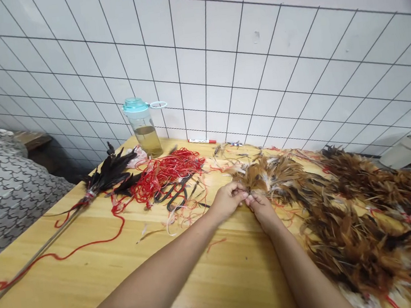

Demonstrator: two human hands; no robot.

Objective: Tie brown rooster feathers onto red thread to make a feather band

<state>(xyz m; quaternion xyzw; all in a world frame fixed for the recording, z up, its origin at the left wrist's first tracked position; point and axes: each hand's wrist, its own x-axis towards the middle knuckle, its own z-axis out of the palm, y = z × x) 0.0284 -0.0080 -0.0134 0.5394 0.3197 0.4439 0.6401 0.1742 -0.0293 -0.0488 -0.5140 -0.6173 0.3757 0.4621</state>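
Brown-and-black feathers (280, 172), red string (173, 167), yellow wood-grained tabletop (234, 279), white wall (192, 69) with black grid

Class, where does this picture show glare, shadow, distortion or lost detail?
Head view: white glare on the table at the bottom edge; soft shadow inside the right forearm; grid lines on the wall tilt and splay; the upper-right corner darkens; brown feathers fade into dark at the lower-right edge.

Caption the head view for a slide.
Bare hands meet beside brown feathers, near tangled red cord on a yellowish wooden table.
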